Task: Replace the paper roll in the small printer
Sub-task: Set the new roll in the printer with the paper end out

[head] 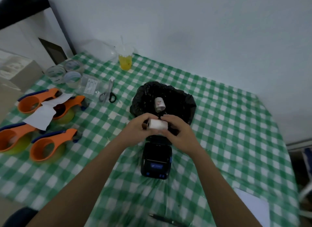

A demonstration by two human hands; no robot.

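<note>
Paper roll [157, 124] btwn left hand [135, 128] & right hand [177, 130], above printer [156, 156].

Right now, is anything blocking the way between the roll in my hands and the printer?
Nothing visible: both hands hold the paper roll just above the printer, whose far end the hands hide.

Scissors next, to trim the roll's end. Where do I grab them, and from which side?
By the black handle loops. The scissors lie flat and closed on the checked tablecloth, loops toward you, blades pointing away at the tape rolls. Come from the near side with the left hand, which is closer; both hands now hold the paper roll.
</note>
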